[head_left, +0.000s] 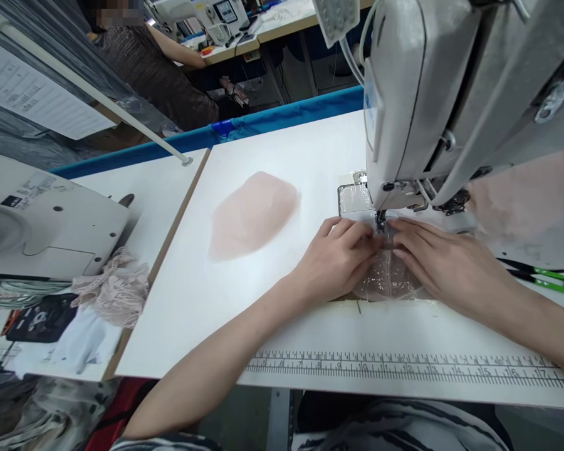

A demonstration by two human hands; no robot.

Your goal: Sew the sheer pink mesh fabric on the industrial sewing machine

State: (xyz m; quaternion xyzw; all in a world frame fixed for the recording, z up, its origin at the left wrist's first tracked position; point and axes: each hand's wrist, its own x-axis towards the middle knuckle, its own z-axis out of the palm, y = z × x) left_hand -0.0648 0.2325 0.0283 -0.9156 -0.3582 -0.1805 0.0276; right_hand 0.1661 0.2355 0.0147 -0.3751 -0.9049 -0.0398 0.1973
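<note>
Desk: white sewing desk (282,156), printed ruler along its near edge.
Room: workshop, a person seated beyond the far edge.
Fabric: sheer pale-pink fabric piece (388,279), under the grey sewing machine (432,94).
Left hand (336,257): fingers together, pressing the fabric.
Right hand (444,263): fingers slightly spread, flat on the fabric.

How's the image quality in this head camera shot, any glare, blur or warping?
Head view: bright, even light, soft shadows under the left hand and right hand; the white table nearly washes out; wide-angle bending tilts the sewing machine; the sheer fabric is hard to resolve.
</note>
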